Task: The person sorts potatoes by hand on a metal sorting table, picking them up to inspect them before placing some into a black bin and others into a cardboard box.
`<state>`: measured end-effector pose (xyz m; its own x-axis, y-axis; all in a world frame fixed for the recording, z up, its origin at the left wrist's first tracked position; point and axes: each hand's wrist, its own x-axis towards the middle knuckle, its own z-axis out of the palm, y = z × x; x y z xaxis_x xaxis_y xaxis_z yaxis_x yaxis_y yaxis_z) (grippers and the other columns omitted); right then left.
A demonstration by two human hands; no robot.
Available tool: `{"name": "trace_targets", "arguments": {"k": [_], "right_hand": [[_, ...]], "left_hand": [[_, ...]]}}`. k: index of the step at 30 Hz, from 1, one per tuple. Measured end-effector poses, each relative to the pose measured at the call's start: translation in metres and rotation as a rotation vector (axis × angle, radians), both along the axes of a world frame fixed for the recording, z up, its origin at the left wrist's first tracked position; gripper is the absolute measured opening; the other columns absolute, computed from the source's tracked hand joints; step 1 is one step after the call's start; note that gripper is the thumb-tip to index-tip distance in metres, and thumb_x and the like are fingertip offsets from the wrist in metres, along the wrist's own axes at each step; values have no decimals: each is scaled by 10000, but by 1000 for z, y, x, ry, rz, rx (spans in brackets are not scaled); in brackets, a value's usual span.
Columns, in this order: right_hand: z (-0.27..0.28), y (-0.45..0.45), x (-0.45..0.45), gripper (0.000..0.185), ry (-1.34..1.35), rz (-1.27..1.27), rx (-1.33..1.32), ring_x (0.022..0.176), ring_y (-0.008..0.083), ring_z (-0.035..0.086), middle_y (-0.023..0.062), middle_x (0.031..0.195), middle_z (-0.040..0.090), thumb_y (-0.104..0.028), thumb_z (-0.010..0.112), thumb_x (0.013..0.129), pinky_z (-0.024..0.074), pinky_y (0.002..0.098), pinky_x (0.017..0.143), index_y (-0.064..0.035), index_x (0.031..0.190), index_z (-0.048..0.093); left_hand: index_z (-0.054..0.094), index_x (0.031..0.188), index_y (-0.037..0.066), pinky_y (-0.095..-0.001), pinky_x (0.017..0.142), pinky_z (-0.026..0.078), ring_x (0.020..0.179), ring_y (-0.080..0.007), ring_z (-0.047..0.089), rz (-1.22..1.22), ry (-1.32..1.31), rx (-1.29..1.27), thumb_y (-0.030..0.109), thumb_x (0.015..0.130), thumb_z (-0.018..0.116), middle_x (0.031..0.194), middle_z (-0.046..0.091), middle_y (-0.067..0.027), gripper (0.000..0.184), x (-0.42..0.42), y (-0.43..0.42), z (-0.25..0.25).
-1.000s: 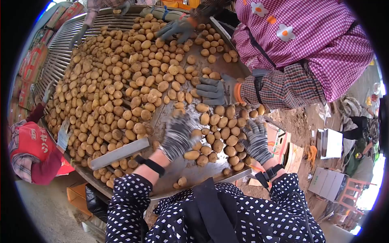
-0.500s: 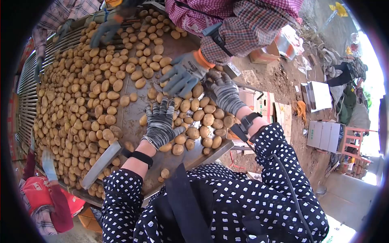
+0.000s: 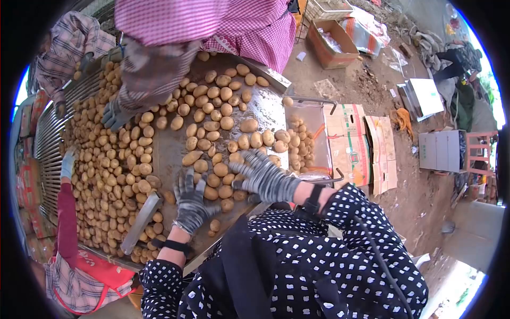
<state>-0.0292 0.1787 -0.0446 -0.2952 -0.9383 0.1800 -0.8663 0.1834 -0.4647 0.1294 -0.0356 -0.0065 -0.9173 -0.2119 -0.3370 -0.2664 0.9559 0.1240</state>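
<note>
My left hand [image 3: 191, 206], in a grey striped glove, is on the metal tabletop [image 3: 169, 142] with its fingers spread, at the near left edge of a group of potatoes [image 3: 220, 169]. My right hand [image 3: 270, 178], gloved alike, reaches over the right side of that group. Its fingers are stretched out and touch or hover just above potatoes; which of the two I cannot tell. Neither hand grips a potato. Beyond the table's right end, a lined carton [image 3: 314, 112] holds a heap of potatoes [image 3: 300, 144].
A dense bed of potatoes [image 3: 114, 167] covers the left side, beside a metal divider bar [image 3: 141, 223]. A co-worker's gloved hand [image 3: 114, 116] reaches into it from the top. Another co-worker's gloved hand [image 3: 68, 164] is at its left edge. Flattened cartons [image 3: 380, 154] stand at right.
My right hand has moved left and nearer, away from the table's right end. Potatoes there have thinned, and the filled carton now shows. The co-worker's hand has left the middle group.
</note>
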Motion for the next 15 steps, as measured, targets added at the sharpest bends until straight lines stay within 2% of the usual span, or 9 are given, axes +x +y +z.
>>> {"name": "trace_targets", "arguments": {"k": [2, 5, 6, 7, 9, 10, 12, 14, 15], "right_hand": [[2, -6, 5, 316, 91, 202, 118, 1362, 391, 388, 119, 1482, 430, -287, 673, 789, 297, 580, 1106, -163, 1078, 700], [-11, -1, -19, 276, 105, 148, 199, 1368, 392, 385, 120, 1457, 462, -316, 671, 789, 290, 601, 1105, -150, 1007, 705], [-3, 3, -28, 281, 136, 138, 250, 1350, 395, 399, 130, 1433, 489, -340, 669, 788, 293, 596, 1101, -151, 992, 704], [2, 7, -36, 303, 168, 99, 238, 1315, 396, 426, 125, 1420, 501, -359, 678, 777, 300, 596, 1092, -153, 998, 705], [2, 7, -54, 325, 139, 19, 240, 1300, 393, 426, 117, 1412, 501, -368, 699, 766, 305, 589, 1087, -158, 1014, 705], [7, -1, -62, 329, 156, -53, 272, 1309, 394, 414, 118, 1414, 493, -357, 709, 763, 303, 585, 1090, -157, 1025, 702], [17, -22, -85, 345, 106, -180, 177, 1336, 394, 374, 120, 1421, 468, -333, 723, 769, 293, 573, 1100, -160, 1066, 696], [27, -63, -115, 354, 292, -253, 296, 1372, 375, 334, 124, 1438, 449, -328, 707, 807, 284, 545, 1124, -151, 1113, 688], [33, -90, -130, 382, 261, -271, 378, 1388, 355, 328, 132, 1455, 433, -345, 670, 843, 274, 524, 1140, -147, 1170, 656]], "left_hand": [[340, 1495, 128, -593, 1152, 173, 1409, -449, 245, -138, -141, -77, 548, 594, 822, 1536, 259, -236, 1105, 23, -3, -21], [359, 1489, 123, -602, 1152, 162, 1416, -462, 225, -153, -95, 12, 553, 606, 821, 1551, 243, -231, 1086, -1, 12, -32], [399, 1467, 116, -575, 1150, 203, 1409, -450, 256, -169, -49, 40, 512, 653, 810, 1546, 261, -230, 994, -14, 18, -28], [399, 1467, 116, -575, 1150, 203, 1409, -450, 256, -149, -34, 38, 512, 653, 810, 1546, 261, -230, 994, -26, 19, -32], [446, 1434, 111, -535, 1136, 266, 1383, -427, 317, -61, 122, 258, 439, 692, 804, 1530, 291, -236, 887, -41, 18, -46], [462, 1414, 91, -516, 1111, 315, 1349, -410, 372, -102, 295, 267, 385, 716, 797, 1499, 343, -247, 827, -44, 14, -39], [466, 1406, 79, -526, 1108, 314, 1352, -415, 367, -68, 289, 227, 382, 721, 797, 1492, 357, -246, 819, -47, -7, -30], [471, 1392, 46, -548, 1102, 308, 1367, -422, 353, 71, 135, 136, 393, 743, 791, 1481, 386, -243, 802, -55, -27, -15], [471, 1392, 46, -548, 1102, 308, 1367, -422, 353, 78, 132, 132, 393, 743, 791, 1481, 386, -243, 802, -58, -40, -22]]}}
